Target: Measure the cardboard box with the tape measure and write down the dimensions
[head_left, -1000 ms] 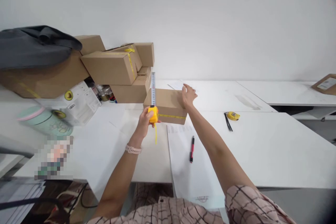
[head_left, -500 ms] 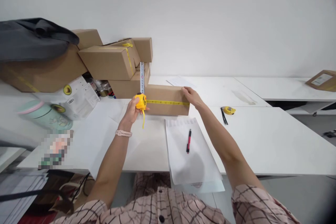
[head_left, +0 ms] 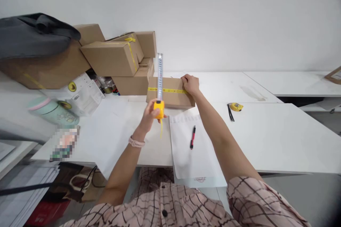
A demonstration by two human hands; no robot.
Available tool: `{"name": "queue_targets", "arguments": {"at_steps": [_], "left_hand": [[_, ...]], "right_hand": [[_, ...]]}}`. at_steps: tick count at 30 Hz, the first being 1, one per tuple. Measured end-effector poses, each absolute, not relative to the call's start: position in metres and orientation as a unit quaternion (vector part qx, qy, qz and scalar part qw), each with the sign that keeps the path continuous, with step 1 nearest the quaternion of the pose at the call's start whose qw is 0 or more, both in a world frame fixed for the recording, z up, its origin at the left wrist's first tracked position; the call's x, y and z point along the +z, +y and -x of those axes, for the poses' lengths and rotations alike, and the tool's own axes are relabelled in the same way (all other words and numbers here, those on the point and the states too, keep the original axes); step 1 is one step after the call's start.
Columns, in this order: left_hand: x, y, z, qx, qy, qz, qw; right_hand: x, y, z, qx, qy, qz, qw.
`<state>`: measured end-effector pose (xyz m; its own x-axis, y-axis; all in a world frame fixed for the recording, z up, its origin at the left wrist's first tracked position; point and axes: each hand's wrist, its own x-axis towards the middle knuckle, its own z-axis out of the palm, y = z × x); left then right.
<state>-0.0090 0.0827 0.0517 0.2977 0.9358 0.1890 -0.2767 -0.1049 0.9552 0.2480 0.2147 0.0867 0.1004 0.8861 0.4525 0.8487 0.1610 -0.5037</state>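
Note:
My left hand [head_left: 147, 117] is closed around a yellow tape measure [head_left: 159, 110]. Its silvery blade [head_left: 160, 74] sticks up and away from me, passing in front of a small cardboard box [head_left: 173, 100] as I see it; whether it touches the box I cannot tell. A yellow strap dangles below the case. My right hand [head_left: 191, 84] grips the box at its upper right end, fingers curled over the edge. Yellow printed tape [head_left: 173, 91] runs along the box. Nearer to me lie sheets of paper [head_left: 197, 165] with a red and black pen [head_left: 193, 137] on them.
Several larger cardboard boxes [head_left: 109, 58] are stacked at the left, with a dark bag [head_left: 34, 39] on top. A mint green bottle [head_left: 54, 113] lies beside a white carton [head_left: 86, 94]. On the right, a second tape measure [head_left: 236, 106] rests on the white table [head_left: 279, 138].
My left hand has carried the tape measure to the right, from the box's left end to in front of it. The box has turned slightly, and my right hand's fingers are more curled on it.

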Motion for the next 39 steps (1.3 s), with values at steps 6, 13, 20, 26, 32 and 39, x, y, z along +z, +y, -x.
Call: {"name": "queue_targets", "arguments": {"at_steps": [6,13,20,26,32,39], "left_hand": [[0.017,0.055,-0.020,0.412,0.292,-0.542,0.672],[0.000,0.046,-0.027,0.411,0.300,-0.520,0.686],[-0.018,0.044,-0.035,0.411,0.296,-0.513,0.693],[-0.032,0.046,-0.038,0.402,0.309,-0.541,0.671],[-0.028,0.044,-0.037,0.397,0.313,-0.540,0.673],[0.003,0.017,-0.002,0.442,0.192,-0.491,0.726]], "right_hand": [[0.085,0.213,-0.237,-0.016,-0.641,0.690,0.335],[0.089,0.209,-0.232,0.004,-0.632,0.694,0.344],[0.089,0.210,-0.229,0.022,-0.621,0.691,0.370],[0.091,0.210,-0.228,0.001,-0.617,0.709,0.340],[0.086,0.212,-0.228,-0.023,-0.616,0.707,0.346],[0.075,0.204,-0.224,-0.101,-0.603,0.701,0.366]]}}
